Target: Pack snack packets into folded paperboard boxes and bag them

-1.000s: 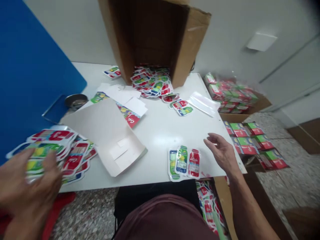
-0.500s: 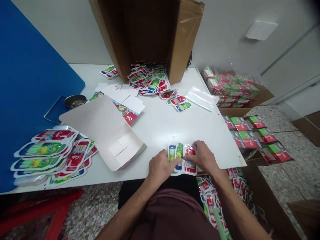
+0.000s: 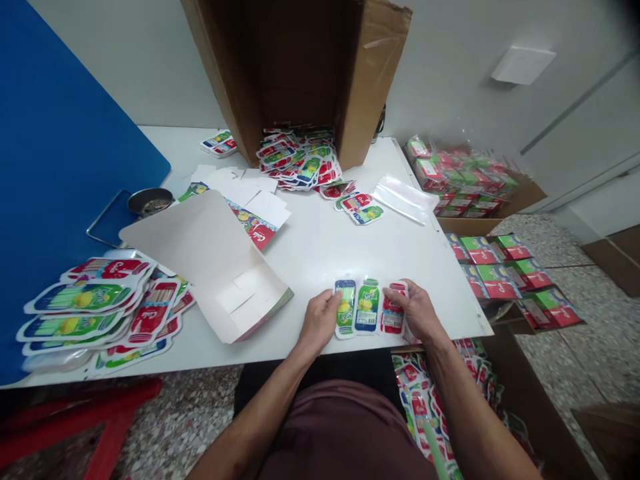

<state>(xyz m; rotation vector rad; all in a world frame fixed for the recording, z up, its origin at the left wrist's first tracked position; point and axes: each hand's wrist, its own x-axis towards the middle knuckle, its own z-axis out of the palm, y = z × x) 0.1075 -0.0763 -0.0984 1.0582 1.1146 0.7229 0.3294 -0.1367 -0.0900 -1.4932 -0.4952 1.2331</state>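
Looking down from the head camera, the left hand rests its fingers on the left pouch, while the right hand lays its fingers over the right pouch. Both sets lie flat and slightly apart, clamped on nothing. A middle pouch sits between them, all three near the front edge of the table. Further left on the table lie a heap of pouches and a folded card. Being glossy, the three could skid over that edge if a hand dragged them. A careless sweep of the left arm could also knock the heap, itself close to the edge, onto the floor.
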